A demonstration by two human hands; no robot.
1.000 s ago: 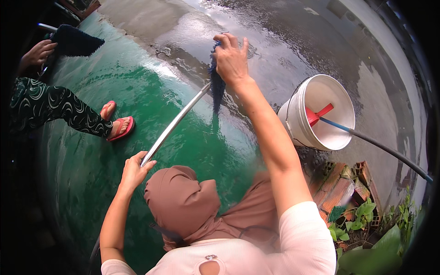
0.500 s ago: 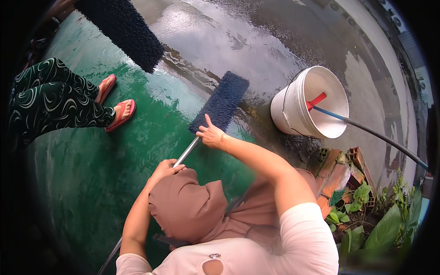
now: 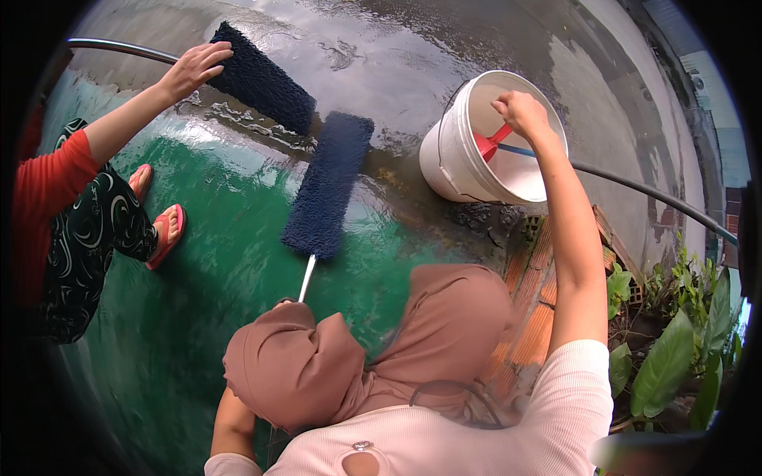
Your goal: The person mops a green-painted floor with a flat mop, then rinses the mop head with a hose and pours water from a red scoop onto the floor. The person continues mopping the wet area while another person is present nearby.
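Right hand (image 3: 520, 115): fingers clenched on red plastic dipper (image 3: 486, 147) inside white plastic bucket (image 3: 444, 163). Left hand (image 3: 283, 301) mostly hidden; I can't tell its grip. Navy shaggy mop (image 3: 329, 178) straddles green floor's (image 3: 214, 222) edge. Dipper snagging blue-black hose (image 3: 635, 187) could tip bucket.

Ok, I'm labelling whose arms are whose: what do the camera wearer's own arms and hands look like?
Short, pale pink ribbed sleeves; below them the arms are bare. The right hand wears no glove or watch; the left hand is mostly hidden.
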